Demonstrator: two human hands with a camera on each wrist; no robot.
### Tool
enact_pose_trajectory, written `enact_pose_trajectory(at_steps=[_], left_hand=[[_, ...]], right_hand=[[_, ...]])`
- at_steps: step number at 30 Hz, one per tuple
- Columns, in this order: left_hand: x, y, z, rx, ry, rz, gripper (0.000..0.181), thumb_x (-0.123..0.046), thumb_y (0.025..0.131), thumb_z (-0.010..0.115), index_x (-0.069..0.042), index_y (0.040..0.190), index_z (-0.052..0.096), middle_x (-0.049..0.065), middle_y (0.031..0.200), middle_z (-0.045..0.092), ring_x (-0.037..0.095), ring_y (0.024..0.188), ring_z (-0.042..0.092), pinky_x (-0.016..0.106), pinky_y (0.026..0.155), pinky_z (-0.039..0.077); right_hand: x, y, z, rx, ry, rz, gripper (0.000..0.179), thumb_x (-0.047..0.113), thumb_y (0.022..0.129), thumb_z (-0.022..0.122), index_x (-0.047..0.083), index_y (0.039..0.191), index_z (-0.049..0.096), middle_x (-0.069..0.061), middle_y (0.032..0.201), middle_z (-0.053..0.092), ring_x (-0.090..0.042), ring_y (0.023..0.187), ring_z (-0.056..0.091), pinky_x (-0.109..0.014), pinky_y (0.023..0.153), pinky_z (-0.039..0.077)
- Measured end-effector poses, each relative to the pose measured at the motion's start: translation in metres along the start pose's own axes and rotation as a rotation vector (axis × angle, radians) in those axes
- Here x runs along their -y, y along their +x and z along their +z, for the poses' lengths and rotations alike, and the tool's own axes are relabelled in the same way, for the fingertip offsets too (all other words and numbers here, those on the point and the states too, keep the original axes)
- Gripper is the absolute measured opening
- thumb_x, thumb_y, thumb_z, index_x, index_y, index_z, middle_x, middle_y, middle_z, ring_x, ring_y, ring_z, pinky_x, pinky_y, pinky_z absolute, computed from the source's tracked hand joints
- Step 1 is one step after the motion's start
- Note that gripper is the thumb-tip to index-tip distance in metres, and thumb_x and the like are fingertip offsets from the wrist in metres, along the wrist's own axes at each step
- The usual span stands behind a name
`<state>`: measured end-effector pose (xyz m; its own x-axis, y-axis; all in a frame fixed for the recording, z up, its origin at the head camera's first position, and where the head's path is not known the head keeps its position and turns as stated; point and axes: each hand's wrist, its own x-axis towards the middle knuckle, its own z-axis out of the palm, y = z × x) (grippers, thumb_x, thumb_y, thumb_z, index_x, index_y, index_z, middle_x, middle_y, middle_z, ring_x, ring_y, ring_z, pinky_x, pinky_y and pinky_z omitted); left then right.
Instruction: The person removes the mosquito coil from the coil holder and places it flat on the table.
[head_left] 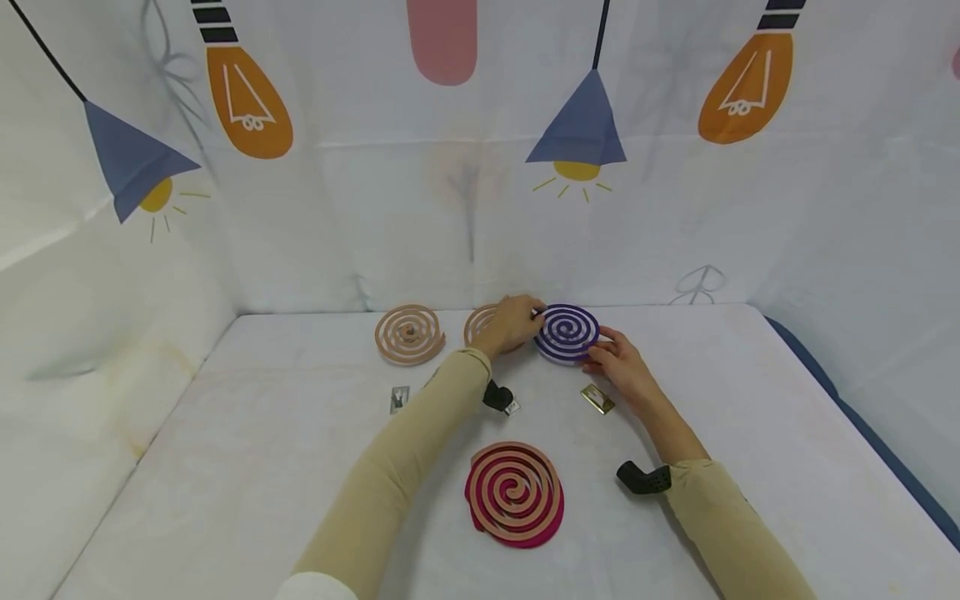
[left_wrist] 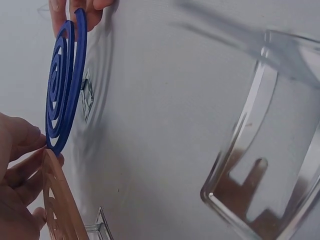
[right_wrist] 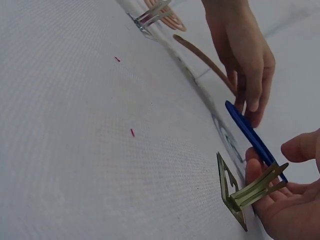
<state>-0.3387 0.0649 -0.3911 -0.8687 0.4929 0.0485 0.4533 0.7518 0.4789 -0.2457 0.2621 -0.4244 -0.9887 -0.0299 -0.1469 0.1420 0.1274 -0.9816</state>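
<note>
A dark blue mosquito coil (head_left: 567, 333) is held raised at the back of the table, between both hands. At its left edge, my left hand (head_left: 515, 321) pinches it with the fingertips. My right hand (head_left: 622, 367) holds the opposite edge, its fingers under the rim in the right wrist view. A tan coil (left_wrist: 59, 195) stands right beside the left hand, partly hidden behind it in the head view. Farther left is another tan coil (head_left: 409, 334). A gold metal coil stand (right_wrist: 235, 197) lies on the table near the right hand.
Nearer the front lies a pile of tan and red coils (head_left: 514, 494). A silver metal stand (head_left: 399, 399) sits in front of the left tan coil. White cloth (head_left: 360, 225) with printed lamps hangs behind the white table (head_left: 247, 467).
</note>
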Motion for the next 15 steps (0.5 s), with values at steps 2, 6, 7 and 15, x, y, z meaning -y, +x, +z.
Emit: enact_pose_trajectory(at_steps=[2, 6, 7, 15], left_hand=[[0.0000, -0.0011, -0.0001, -0.002, -0.026, 0.001, 0.035, -0.018, 0.095, 0.050, -0.011, 0.128, 0.059, 0.006, 0.129, 0.060, 0.020, 0.125, 0.052, 0.034, 0.110, 0.034], [-0.0003, -0.0022, -0.0008, -0.006, -0.083, 0.001, 0.035, -0.018, 0.096, 0.048, -0.009, 0.129, 0.058, 0.007, 0.132, 0.058, 0.020, 0.127, 0.050, 0.032, 0.109, 0.035], [-0.0004, -0.0023, -0.0009, -0.006, -0.091, 0.000, 0.035, -0.018, 0.096, 0.048, -0.009, 0.129, 0.058, 0.007, 0.132, 0.058, 0.020, 0.127, 0.050, 0.031, 0.109, 0.036], [-0.0011, -0.0019, -0.0023, 0.012, -0.116, -0.011, 0.036, -0.018, 0.097, 0.048, -0.008, 0.130, 0.057, 0.006, 0.131, 0.059, 0.018, 0.120, 0.054, 0.030, 0.104, 0.042]], right_hand=[[-0.0002, -0.0007, 0.0003, 0.005, 0.003, -0.012, 0.059, 0.011, 0.099, 0.045, 0.002, 0.148, 0.014, -0.026, 0.133, 0.043, -0.004, 0.084, 0.061, -0.018, 0.078, 0.052], [0.0015, -0.0032, 0.0006, 0.012, 0.012, -0.029, 0.058, 0.011, 0.099, 0.044, 0.003, 0.148, 0.015, -0.024, 0.132, 0.044, -0.006, 0.084, 0.061, -0.019, 0.079, 0.052], [0.0019, -0.0037, 0.0003, 0.015, 0.010, -0.033, 0.058, 0.011, 0.099, 0.044, 0.003, 0.148, 0.014, -0.025, 0.133, 0.043, -0.006, 0.084, 0.061, -0.019, 0.079, 0.052], [0.0027, -0.0045, -0.0014, 0.026, 0.006, -0.055, 0.058, 0.012, 0.099, 0.044, 0.003, 0.148, 0.015, -0.024, 0.132, 0.043, -0.009, 0.087, 0.061, -0.020, 0.080, 0.052]])
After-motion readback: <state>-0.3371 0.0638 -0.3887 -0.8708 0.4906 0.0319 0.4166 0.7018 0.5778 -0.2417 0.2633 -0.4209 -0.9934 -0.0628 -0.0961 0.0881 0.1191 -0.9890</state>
